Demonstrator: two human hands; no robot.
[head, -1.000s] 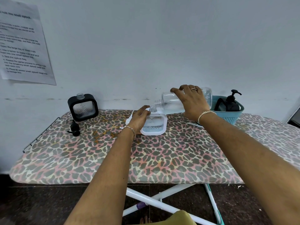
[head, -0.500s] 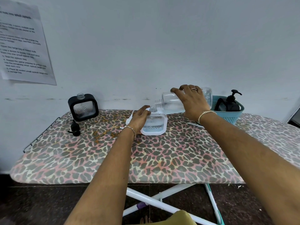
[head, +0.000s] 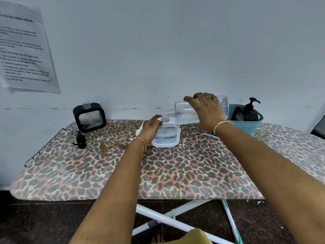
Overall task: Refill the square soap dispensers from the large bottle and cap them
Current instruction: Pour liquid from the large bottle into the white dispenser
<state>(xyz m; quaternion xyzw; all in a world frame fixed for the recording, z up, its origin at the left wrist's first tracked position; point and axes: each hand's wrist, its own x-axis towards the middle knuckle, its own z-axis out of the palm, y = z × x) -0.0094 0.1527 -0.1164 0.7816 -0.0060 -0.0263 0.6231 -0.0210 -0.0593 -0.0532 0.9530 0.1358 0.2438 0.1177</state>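
The right hand (head: 207, 110) has its grip curled over the large bottle (head: 181, 110), which is tipped nearly flat. The bottle's open mouth hangs just above and beside the neck of the white square dispenser (head: 166, 138). The left hand (head: 149, 130) holds that dispenser, grip wrapped round its left side, upright on the leopard-print bench (head: 175, 173). Far left by the wall stands the black square dispenser (head: 89, 117), uncapped, with a black pump (head: 80, 140) lying just in front.

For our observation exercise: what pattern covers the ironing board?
The ironing board has leopard print, pink and grey; head view.
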